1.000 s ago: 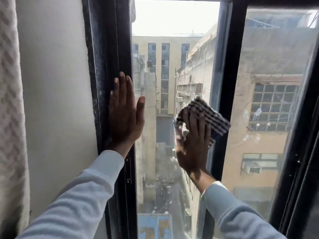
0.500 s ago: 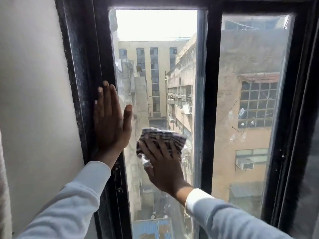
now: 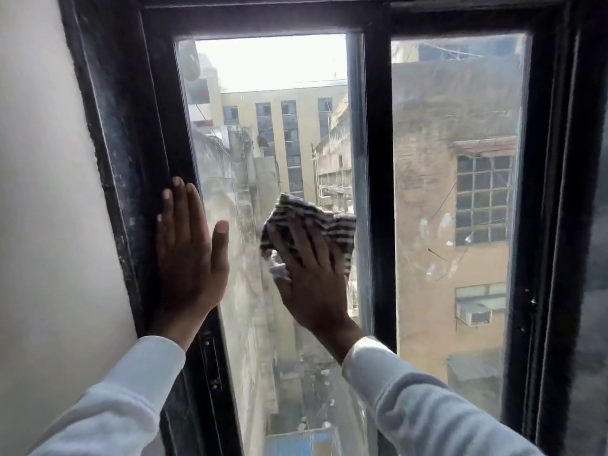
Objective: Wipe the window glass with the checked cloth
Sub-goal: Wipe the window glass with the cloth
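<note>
My right hand [image 3: 311, 278] presses the black-and-white checked cloth [image 3: 332, 225] flat against the left window glass [image 3: 273, 133], near the pane's right side at mid height. The cloth bunches above and around my fingers. My left hand [image 3: 189, 255] lies flat with fingers apart on the black window frame [image 3: 131, 159], its thumb reaching over the glass edge. The glass looks smeared and hazy to the left of the cloth.
A black centre mullion [image 3: 378, 159] separates the left pane from a right pane [image 3: 460, 209] with smudges on it. A pale wall [image 3: 42, 192] stands to the left. A small latch [image 3: 210, 363] sits on the frame below my left hand.
My right hand and the cloth swept from the pane's right edge down to the left, then back up to the right. My left hand stayed on the frame. My view tilted upward.
</note>
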